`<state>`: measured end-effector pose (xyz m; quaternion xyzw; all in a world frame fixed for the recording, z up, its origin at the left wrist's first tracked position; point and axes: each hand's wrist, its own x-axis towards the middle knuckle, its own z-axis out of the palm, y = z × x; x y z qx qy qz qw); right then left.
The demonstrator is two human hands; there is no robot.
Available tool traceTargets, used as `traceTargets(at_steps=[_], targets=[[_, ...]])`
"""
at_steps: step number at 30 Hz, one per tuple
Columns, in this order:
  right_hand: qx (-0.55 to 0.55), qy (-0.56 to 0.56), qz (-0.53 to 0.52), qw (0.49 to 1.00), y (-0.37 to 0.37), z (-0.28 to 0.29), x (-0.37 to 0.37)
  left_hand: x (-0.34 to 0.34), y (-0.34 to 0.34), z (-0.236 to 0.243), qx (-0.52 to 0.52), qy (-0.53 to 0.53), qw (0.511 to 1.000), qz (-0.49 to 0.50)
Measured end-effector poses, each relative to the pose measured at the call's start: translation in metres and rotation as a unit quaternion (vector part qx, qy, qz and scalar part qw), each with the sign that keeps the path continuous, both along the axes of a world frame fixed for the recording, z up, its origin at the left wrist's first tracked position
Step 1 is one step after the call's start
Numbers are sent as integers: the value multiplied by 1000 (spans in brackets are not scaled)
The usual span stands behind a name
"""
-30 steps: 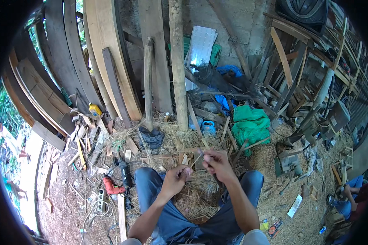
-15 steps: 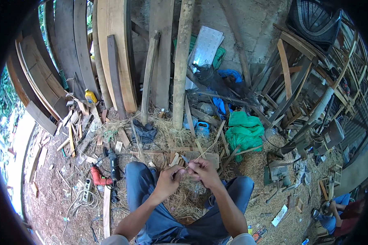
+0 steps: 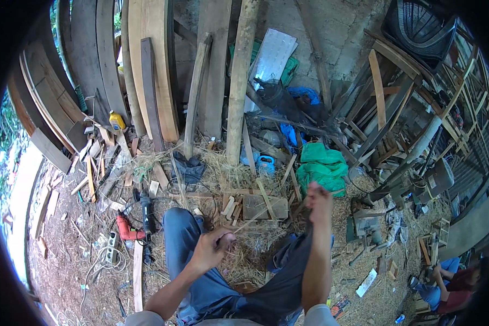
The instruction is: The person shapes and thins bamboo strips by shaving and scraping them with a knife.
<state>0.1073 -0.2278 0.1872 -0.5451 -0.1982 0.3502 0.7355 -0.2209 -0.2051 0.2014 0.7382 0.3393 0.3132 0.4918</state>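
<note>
My left hand is closed in front of my left knee, fingers curled round the near end of a thin pale strip. The strip slants up and away to the right, over a flat wooden block on the ground. Away to the right, beyond my right knee, my right hand is raised near a green plastic bag or sheet. Motion blurs it, but its fingers look curled. What they hold cannot be made out; no blade shows there.
On the left lie a red power drill, a dark angle grinder and a power strip with its cord. Planks lean along the wall. Beyond my hands are a green bag and blue jug. Another person sits far right.
My hands were together, with a small knife blade showing between them. The right hand has swung away to the right and forward; the left has drawn slightly back, and the blade no longer shows.
</note>
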Motion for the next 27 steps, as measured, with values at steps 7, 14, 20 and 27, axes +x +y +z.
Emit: traceTargets(at_steps=[7,14,20,27], targets=[[-35,-6,237,971,-3,7,-76,21,17,-20,-127,-97,987,-11],[-30,0,337,941,2,4,-114,42,13,-8,-25,-44,998,32],[-65,8,327,943,4,14,-98,41,7,-8,7,-39,998,39],[-65,-27,274,959,8,2,-79,40,2,2,34,13,999,35]])
